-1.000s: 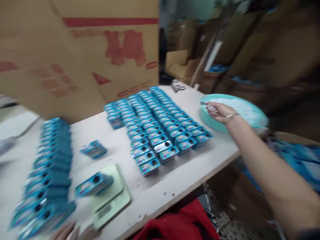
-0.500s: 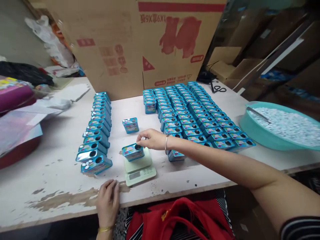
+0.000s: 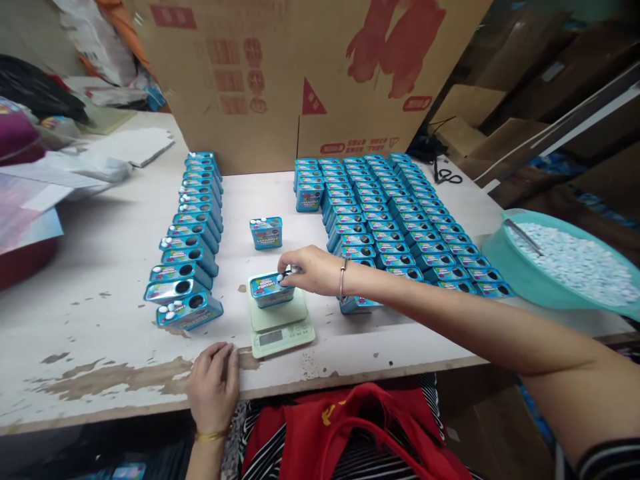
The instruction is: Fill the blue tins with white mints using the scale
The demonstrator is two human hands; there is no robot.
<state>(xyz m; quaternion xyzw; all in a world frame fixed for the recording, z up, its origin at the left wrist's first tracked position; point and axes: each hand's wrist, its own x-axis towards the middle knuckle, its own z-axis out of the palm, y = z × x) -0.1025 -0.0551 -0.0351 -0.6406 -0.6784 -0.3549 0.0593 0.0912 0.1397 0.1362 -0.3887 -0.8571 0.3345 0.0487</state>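
My left hand [image 3: 213, 387] rests palm down on the near edge of the bench [image 3: 90, 320], fingers loosely spread, holding nothing; the bench top is white with worn, chipped patches along that edge. Just beyond and to the right of that hand sits a small pale green scale [image 3: 281, 325]; on its platform stands a blue tin [image 3: 271, 289] with a round hole in its top. My right hand [image 3: 309, 270] reaches in from the right, a bangle on the wrist; its fingertips are pinched together over the tin's hole, with small white pieces showing at them; I cannot tell how many. To the left of the scale, a row of blue tins [image 3: 193, 233] runs away from me in a line, several with white pieces lying on top. Further back, a single tin [image 3: 266, 233] stands alone in the middle of the bench. To the right, a large block of tins [image 3: 390, 220] stands packed in tidy rows, partly behind my right forearm. At the far right edge sits a teal basin [image 3: 505, 263] full of small white pieces, with a metal scoop [image 3: 523, 237] lying in it. Behind everything stands a large cardboard box [image 3: 310, 73] with red printing; scissors [image 3: 449, 176] lie beside it.
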